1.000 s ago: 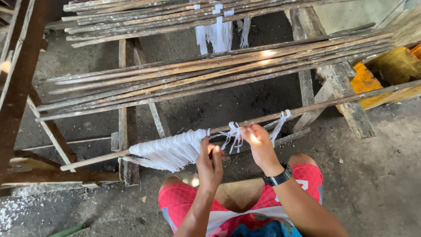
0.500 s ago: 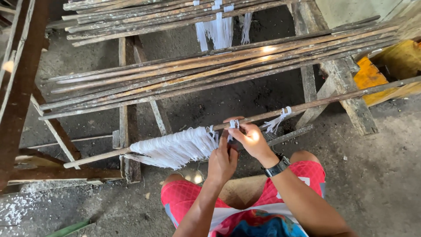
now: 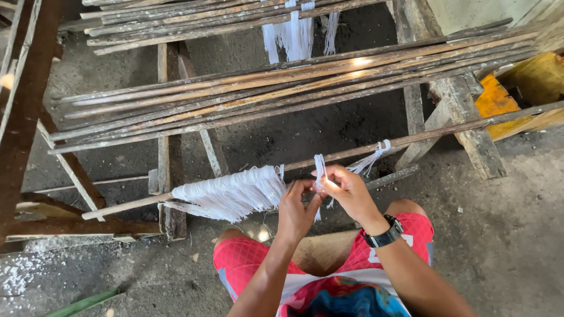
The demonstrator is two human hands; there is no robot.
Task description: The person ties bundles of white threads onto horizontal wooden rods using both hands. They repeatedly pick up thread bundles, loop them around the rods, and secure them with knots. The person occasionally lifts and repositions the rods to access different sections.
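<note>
Head camera is looking down on a seated person in red patterned shorts, who is working a small bundle of white threads on a long thin wooden stick. The left hand is pinching closed on the lower ends of that bundle, thumb and forefinger pressed together just beneath the stick. The right hand, wearing a black wristwatch, is curling its fingers around the same threads from the other side, its fingertips touching those of the left.

Just beyond the left fingers a thick fringe of white threads is hanging off the same stick, and past the right fingers a smaller white knot is sitting on it. Above the fingers a layer of brown wooden sticks is lying across a rough wooden trestle.

The threads look very light, limp and prone to slipping or tangling, so they are probably best pinched close to the stick, where they are gathered. The stick seems light, slightly springy and free to roll.
</note>
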